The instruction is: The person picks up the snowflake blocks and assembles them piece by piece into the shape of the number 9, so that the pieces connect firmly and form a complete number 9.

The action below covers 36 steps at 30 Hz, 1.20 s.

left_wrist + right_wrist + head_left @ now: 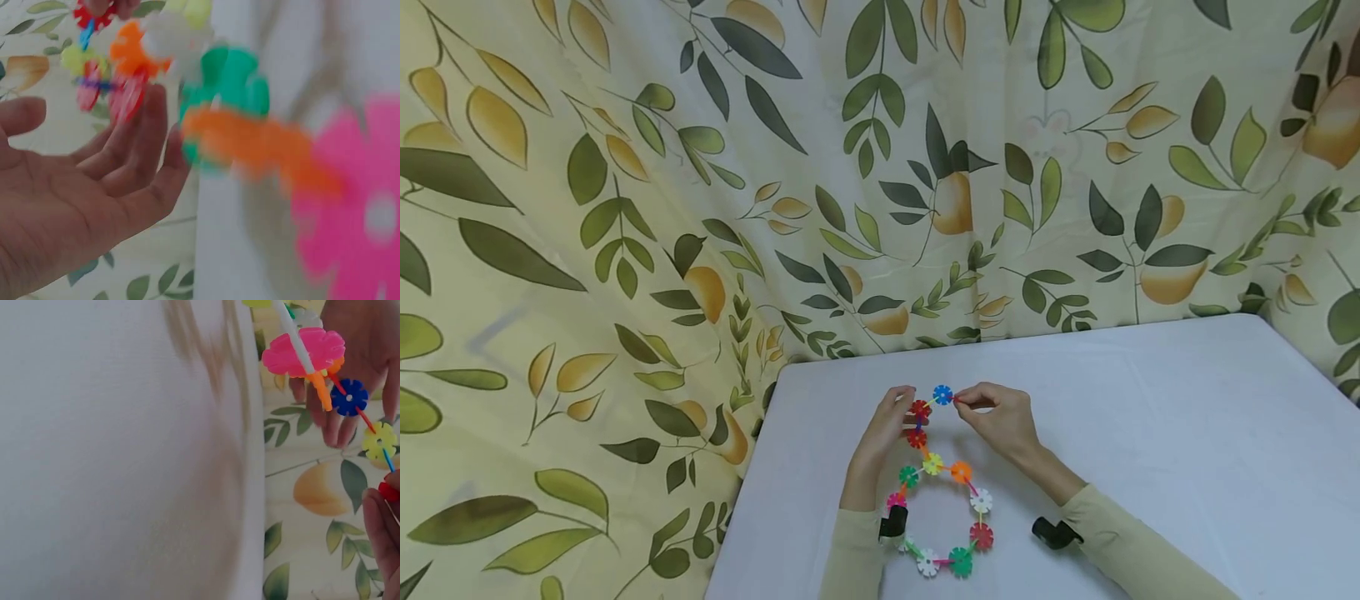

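A chain of colourful flower-shaped plastic discs joined by short sticks runs from a loop on the table up between the hands. My right hand (1002, 414) pinches a small red disc (389, 490) between thumb and fingertips at the chain's end, next to a blue disc (942, 395). My left hand (883, 427) is palm up with fingers loosely spread; in the left wrist view a red disc (128, 95) overlaps its fingertips. Also in the loop are an orange disc (961, 472), a pink disc (356, 206) and a green disc (960, 562).
The chain and both forearms are over a white table (1120, 417). Behind and to the left hangs a leaf-patterned curtain (880, 208). Black wrist cameras sit on both sleeves, the left camera (893, 522) overlapping the loop and the right camera (1056, 533) beside it.
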### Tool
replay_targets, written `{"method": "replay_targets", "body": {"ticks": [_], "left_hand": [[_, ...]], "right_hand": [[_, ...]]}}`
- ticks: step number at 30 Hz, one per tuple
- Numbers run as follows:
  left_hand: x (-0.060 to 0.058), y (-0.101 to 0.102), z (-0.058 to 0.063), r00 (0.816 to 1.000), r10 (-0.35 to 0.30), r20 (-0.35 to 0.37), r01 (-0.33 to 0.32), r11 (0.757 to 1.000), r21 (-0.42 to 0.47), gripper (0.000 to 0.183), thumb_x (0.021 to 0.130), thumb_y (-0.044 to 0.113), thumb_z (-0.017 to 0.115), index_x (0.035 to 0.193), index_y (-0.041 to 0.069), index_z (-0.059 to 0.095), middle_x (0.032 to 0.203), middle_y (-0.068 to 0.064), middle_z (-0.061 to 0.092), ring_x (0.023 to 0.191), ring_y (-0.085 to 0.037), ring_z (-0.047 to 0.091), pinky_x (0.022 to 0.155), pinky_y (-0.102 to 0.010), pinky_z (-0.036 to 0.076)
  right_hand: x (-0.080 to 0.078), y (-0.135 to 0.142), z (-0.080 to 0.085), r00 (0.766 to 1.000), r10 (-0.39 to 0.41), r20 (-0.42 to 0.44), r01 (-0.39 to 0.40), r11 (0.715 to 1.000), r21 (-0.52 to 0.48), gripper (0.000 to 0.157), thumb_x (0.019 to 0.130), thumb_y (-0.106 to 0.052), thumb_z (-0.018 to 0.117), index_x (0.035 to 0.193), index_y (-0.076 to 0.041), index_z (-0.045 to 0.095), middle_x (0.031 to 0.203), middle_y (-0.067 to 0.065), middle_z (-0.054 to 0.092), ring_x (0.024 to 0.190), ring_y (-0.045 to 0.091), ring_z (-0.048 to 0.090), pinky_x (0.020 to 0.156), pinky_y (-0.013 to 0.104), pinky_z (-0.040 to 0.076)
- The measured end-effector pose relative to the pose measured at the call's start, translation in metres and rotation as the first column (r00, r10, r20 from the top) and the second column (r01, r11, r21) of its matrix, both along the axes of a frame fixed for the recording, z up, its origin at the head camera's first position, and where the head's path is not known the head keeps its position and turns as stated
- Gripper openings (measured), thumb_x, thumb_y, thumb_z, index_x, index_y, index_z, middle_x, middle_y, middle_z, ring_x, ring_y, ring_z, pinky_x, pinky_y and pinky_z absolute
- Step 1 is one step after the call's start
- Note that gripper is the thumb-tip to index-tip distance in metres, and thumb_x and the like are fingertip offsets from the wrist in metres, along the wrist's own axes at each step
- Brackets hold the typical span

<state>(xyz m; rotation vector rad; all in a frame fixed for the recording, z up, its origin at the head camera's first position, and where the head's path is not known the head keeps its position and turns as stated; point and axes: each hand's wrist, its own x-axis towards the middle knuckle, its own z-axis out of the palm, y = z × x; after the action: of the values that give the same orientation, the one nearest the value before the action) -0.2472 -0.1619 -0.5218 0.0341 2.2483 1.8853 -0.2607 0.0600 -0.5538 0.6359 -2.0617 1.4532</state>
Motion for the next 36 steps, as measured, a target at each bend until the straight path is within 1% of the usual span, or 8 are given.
{"method": "replay_targets", "body": {"ticks": [5, 11, 15, 21, 24, 26, 30, 36], "left_hand": [[0.013, -0.019, 0.005, 0.998, -0.055, -0.017, 0.052, 0.989, -0.141, 0.048, 0.11, 0.042, 0.049, 0.136, 0.002, 0.053, 0.119, -0.018, 0.068, 0.106, -0.034, 0.069, 0.097, -0.054, 0.054], [0.036, -0.038, 0.002, 0.985, -0.168, 0.047, 0.174, 0.949, -0.262, 0.041, 0.108, 0.038, 0.057, 0.13, 0.004, 0.058, 0.116, -0.017, 0.068, 0.1, -0.033, 0.071, 0.085, -0.046, 0.06], [0.056, -0.045, -0.004, 0.964, -0.233, 0.13, 0.265, 0.892, -0.365, 0.038, 0.102, 0.032, 0.068, 0.124, 0.002, 0.06, 0.103, -0.007, 0.066, 0.084, -0.026, 0.07, 0.071, -0.041, 0.06], [0.083, -0.043, -0.007, 0.938, -0.243, 0.246, 0.34, 0.785, -0.519, 0.035, 0.09, 0.034, 0.082, 0.099, 0.009, 0.06, 0.079, -0.006, 0.066, 0.063, -0.022, 0.067, 0.058, -0.033, 0.053], [0.091, -0.038, -0.009, 0.933, -0.255, 0.255, 0.357, 0.754, -0.551, 0.03, 0.09, 0.03, 0.082, 0.091, 0.01, 0.059, 0.073, -0.006, 0.065, 0.057, -0.021, 0.064, 0.055, -0.032, 0.051], [0.093, -0.035, -0.01, 0.933, -0.263, 0.246, 0.358, 0.755, -0.55, 0.025, 0.092, 0.024, 0.079, 0.09, 0.01, 0.058, 0.073, -0.006, 0.064, 0.055, -0.021, 0.064, 0.053, -0.032, 0.053], [0.094, -0.032, -0.01, 0.937, -0.281, 0.208, 0.348, 0.809, -0.474, 0.015, 0.096, 0.01, 0.069, 0.094, 0.006, 0.054, 0.076, -0.01, 0.063, 0.056, -0.027, 0.068, 0.052, -0.036, 0.057], [0.088, -0.038, -0.016, 0.953, -0.27, 0.138, 0.301, 0.898, -0.319, 0.013, 0.102, 0.009, 0.06, 0.103, 0.001, 0.05, 0.08, -0.014, 0.064, 0.057, -0.033, 0.071, 0.054, -0.037, 0.06]], "right_hand": [[0.001, 0.01, -0.001, 0.999, -0.033, -0.024, 0.033, 0.999, 0.001, 0.018, 0.078, 0.002, 0.088, 0.085, -0.013, 0.08, 0.089, -0.001, 0.078, 0.077, 0.013, 0.075, 0.073, 0.013, 0.055], [0.007, 0.02, -0.002, 0.999, -0.042, -0.016, 0.041, 0.999, -0.024, 0.015, 0.078, 0.003, 0.086, 0.084, -0.009, 0.079, 0.09, 0.002, 0.079, 0.079, 0.016, 0.076, 0.074, 0.013, 0.055], [0.011, 0.026, -0.004, 0.998, -0.069, -0.004, 0.069, 0.997, -0.021, 0.018, 0.077, 0.003, 0.087, 0.083, -0.011, 0.078, 0.091, 0.0, 0.078, 0.079, 0.015, 0.075, 0.075, 0.012, 0.055], [0.015, 0.032, -0.009, 0.996, -0.091, 0.005, 0.091, 0.995, -0.027, 0.023, 0.076, 0.006, 0.089, 0.083, -0.013, 0.078, 0.092, 0.001, 0.079, 0.079, 0.015, 0.076, 0.074, 0.013, 0.055], [0.017, 0.035, -0.01, 0.997, -0.074, 0.021, 0.075, 0.996, -0.044, 0.024, 0.076, 0.008, 0.088, 0.082, -0.013, 0.077, 0.093, 0.003, 0.079, 0.078, 0.014, 0.076, 0.073, 0.014, 0.056], [0.018, 0.036, -0.011, 0.997, -0.058, 0.051, 0.06, 0.997, -0.051, 0.025, 0.078, 0.008, 0.087, 0.082, -0.014, 0.075, 0.094, 0.004, 0.079, 0.079, 0.012, 0.076, 0.073, 0.015, 0.056], [0.02, 0.041, -0.011, 0.988, 0.045, 0.149, -0.027, 0.993, -0.117, 0.022, 0.082, 0.007, 0.085, 0.085, -0.011, 0.072, 0.1, 0.013, 0.078, 0.083, 0.016, 0.078, 0.073, 0.019, 0.059], [0.021, 0.051, -0.005, 0.926, 0.223, 0.304, -0.148, 0.956, -0.253, 0.016, 0.085, 0.003, 0.084, 0.09, 0.0, 0.068, 0.11, 0.025, 0.074, 0.09, 0.022, 0.078, 0.077, 0.026, 0.06]]}}
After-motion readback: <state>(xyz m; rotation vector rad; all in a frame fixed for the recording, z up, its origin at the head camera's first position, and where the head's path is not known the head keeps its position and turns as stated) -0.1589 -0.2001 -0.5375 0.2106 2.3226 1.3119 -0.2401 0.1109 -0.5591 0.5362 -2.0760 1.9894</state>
